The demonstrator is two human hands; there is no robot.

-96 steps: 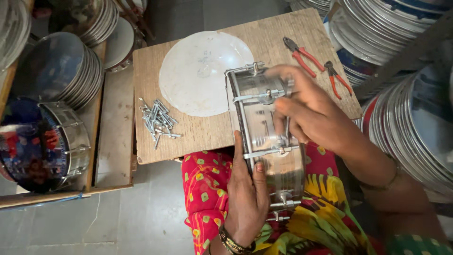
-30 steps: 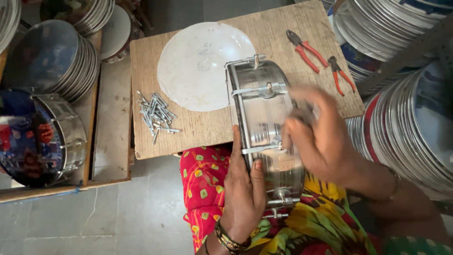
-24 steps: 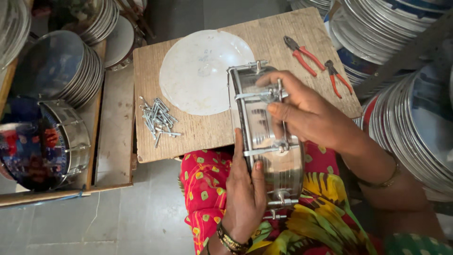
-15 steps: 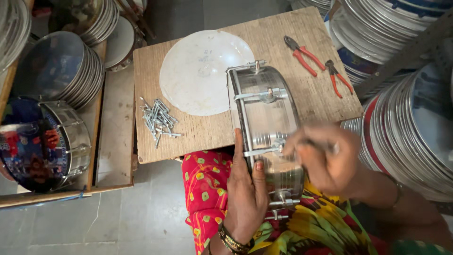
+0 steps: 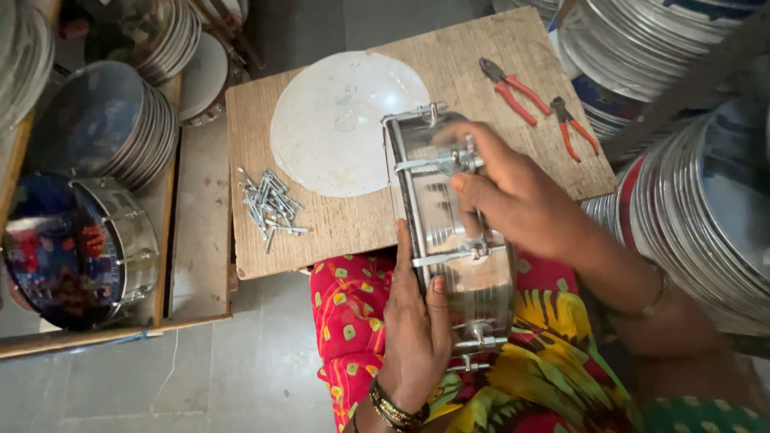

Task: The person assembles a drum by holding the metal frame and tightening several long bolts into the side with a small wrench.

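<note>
Stacks of metal drum shells (image 5: pixel 690 160) crowd your right side; swing that elbow wide and they could topple. Wooden counter (image 5: pixel 353 232) ends right at your lap, so the steel drum shell (image 5: pixel 453 240), propped on edge half on the counter, half on your knees, could roll off if your grip loosens. White round drum skin (image 5: pixel 345 120) lies flat just beside it. Your left hand (image 5: pixel 417 329) presses flat against the shell's near side, fingers spread, thumb up the rim. Your right hand (image 5: pixel 501 188) arches over the top, fingertips pinching a tension rod bracket (image 5: pixel 449 160); a slip there could nick you. Red pliers (image 5: pixel 533 100) and loose screws (image 5: pixel 269 204) sit apart, untouched.
</note>
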